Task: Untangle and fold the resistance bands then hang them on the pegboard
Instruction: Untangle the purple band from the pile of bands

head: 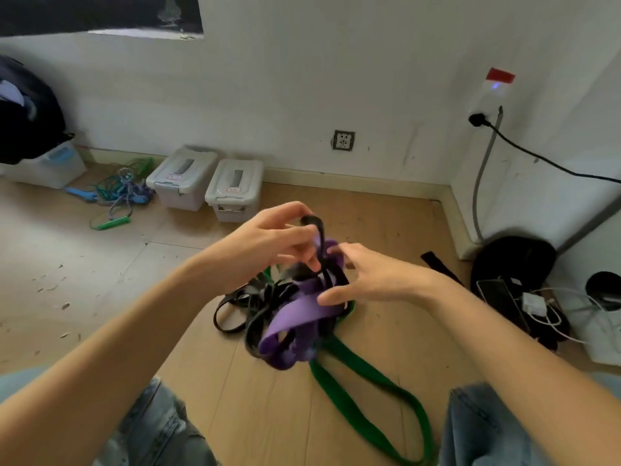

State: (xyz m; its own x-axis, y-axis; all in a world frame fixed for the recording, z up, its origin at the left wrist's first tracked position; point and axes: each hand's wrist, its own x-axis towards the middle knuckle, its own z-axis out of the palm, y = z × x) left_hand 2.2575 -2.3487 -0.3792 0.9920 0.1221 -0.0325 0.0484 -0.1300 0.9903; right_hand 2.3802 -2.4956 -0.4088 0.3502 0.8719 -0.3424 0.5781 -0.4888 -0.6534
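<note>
Left hand (268, 237): we see fingers curled, pinching loop of black band (317, 230) and lifting it above tangle. Right hand (369, 280): fingers spread and fairly straight, thumb tip touching purple band (295, 314); we see no grip. Tangle of black, purple and green bands sits mid floor (100, 264), between our knees and wall. Green band (369, 398) trails toward near edge of floor. Two lidded bins (208, 186) sit along far edge by baseboard; skipping ropes (117, 193) lie just left of them.
</note>
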